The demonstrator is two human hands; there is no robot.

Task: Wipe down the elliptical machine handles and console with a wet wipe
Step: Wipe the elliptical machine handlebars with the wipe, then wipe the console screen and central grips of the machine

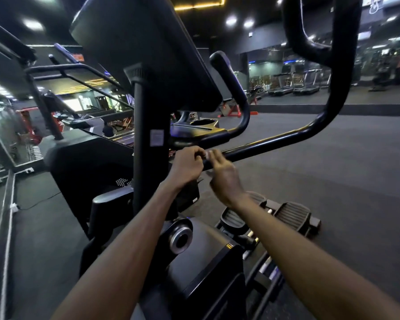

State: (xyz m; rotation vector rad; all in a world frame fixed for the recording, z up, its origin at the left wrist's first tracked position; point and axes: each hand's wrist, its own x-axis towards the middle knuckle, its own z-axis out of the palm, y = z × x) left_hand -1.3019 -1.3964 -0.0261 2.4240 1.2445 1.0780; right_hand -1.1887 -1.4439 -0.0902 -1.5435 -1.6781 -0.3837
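The black elliptical fills the middle of the head view, seen from behind its console [134,42], which sits on an upright post [146,135]. A long moving handle [286,137] runs from the centre up to the right. A shorter fixed handle [231,79] curves beside the console. My left hand [187,166] and my right hand [224,176] meet just in front of the long handle's lower end. Between their fingertips shows a small white wet wipe [207,155]; both hands pinch it. Most of the wipe is hidden by the fingers.
Two ribbed foot pedals [291,213] lie low on the right, over dark rubber floor [333,181]. Another black machine [83,158] stands close on the left. A cup holder tray [201,125] sits below the console. Treadmills [293,86] line the far wall.
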